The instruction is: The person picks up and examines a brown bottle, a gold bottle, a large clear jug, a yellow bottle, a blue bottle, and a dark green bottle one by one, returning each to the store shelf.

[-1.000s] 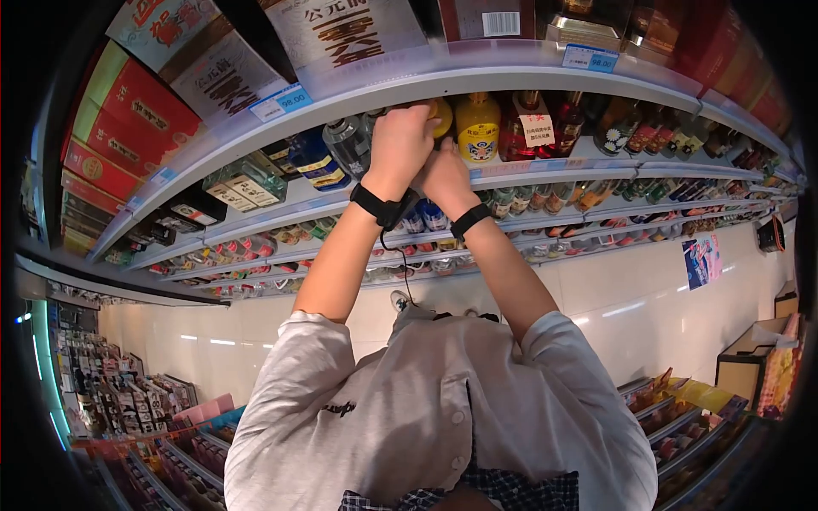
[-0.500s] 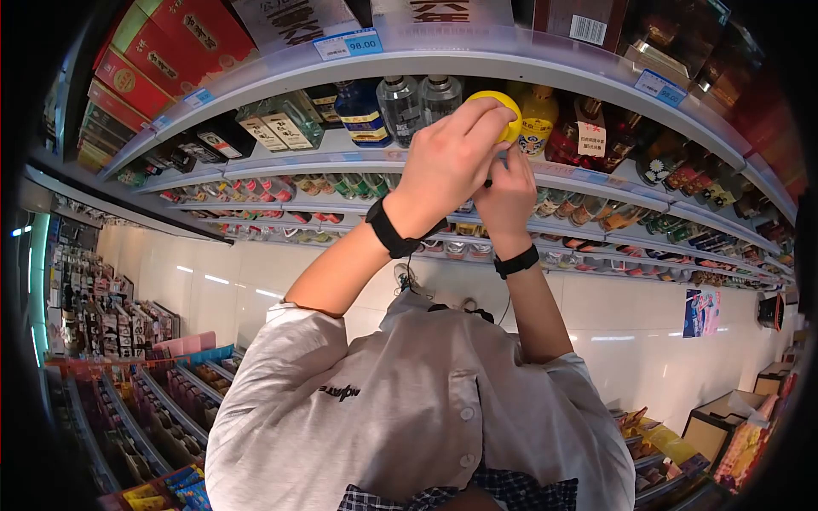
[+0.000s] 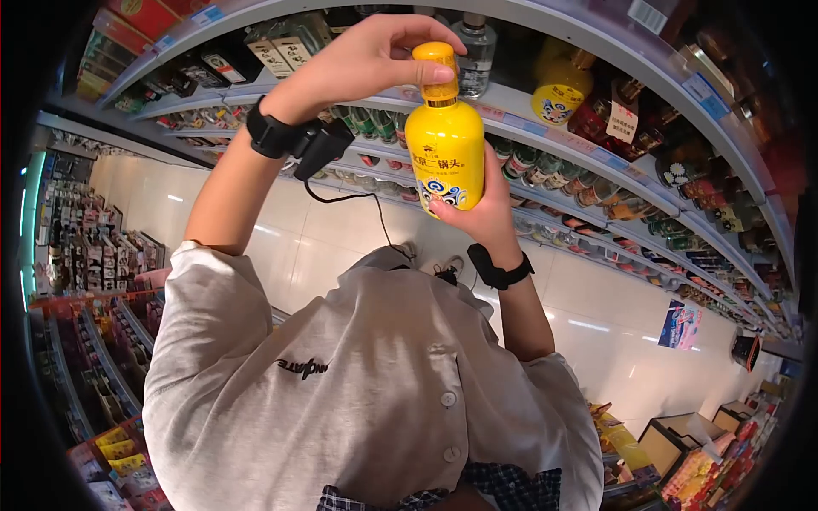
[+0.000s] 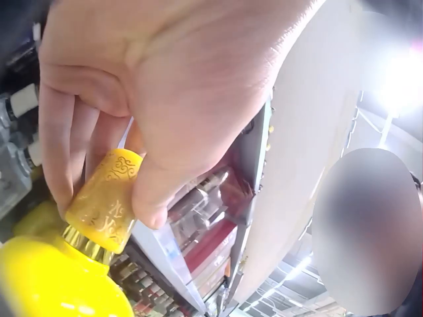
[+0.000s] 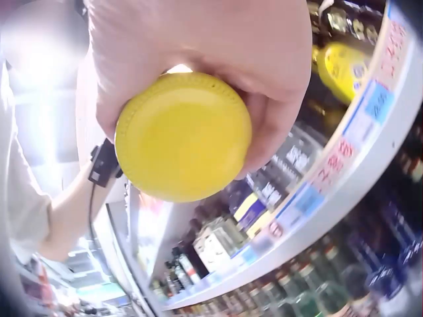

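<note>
A yellow liquor bottle [image 3: 445,145] with blue and white artwork low on its front is held upright, away from the shelf. My left hand [image 3: 362,64] pinches its patterned yellow cap [image 4: 106,201] between thumb and fingers. Lower down, my right hand [image 3: 486,204] grips the body near the base, thumb across the front. The round yellow base [image 5: 184,137] faces the right wrist camera, with fingers curled around its sides.
A second yellow bottle [image 3: 562,89] stands on the shelf, left of dark red bottles [image 3: 626,111]. Clear glass bottles [image 3: 475,55] stand behind the left hand. Lower shelves hold rows of small bottles [image 3: 545,166]. Pale floor tiles [image 3: 588,298] lie below.
The yellow bottle has come off the shelf toward my body, both hands moving with it. My right hand's grip on its lower body now shows. The head view has shifted.
</note>
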Motion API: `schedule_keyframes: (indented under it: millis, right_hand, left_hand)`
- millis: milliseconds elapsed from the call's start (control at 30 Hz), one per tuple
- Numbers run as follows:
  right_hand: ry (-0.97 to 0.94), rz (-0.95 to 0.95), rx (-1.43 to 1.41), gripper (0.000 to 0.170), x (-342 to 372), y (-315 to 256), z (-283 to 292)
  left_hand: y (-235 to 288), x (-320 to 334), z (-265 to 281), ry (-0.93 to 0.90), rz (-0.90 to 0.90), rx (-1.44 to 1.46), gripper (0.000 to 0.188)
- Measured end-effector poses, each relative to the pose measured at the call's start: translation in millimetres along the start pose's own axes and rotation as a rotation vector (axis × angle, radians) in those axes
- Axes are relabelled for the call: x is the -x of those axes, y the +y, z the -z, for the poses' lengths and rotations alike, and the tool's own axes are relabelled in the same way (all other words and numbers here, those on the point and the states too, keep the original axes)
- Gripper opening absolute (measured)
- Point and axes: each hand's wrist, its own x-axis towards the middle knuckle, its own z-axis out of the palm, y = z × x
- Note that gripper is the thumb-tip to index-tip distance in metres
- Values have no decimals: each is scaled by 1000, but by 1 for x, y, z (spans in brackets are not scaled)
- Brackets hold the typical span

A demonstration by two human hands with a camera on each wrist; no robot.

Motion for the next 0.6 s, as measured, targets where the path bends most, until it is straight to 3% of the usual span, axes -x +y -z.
schedule_keyframes:
  millis: [100,133,267,400,467,600]
  right_hand:
    - [-21,-68,-157,96,5,0,-16]
    - [-34,-147,-240,94,6,-4,-20]
    - [1,-399,-488,86,9,-31,-47]
    - [94,-560,-546,77,8,-51,-86]
    - [121,-588,-473,74,-1,-65,-107]
    - [32,-609,-375,73,0,-67,-149]
  left_hand:
    - [-33,25,-6,172,22,240,47]
    - [-49,38,-8,215,32,295,59]
    - [-97,96,-37,111,-3,795,93]
    - [-133,140,-78,14,71,1099,123]
    - [-145,152,-80,65,-50,1226,105]
    - [-175,173,-53,-11,32,1090,101]
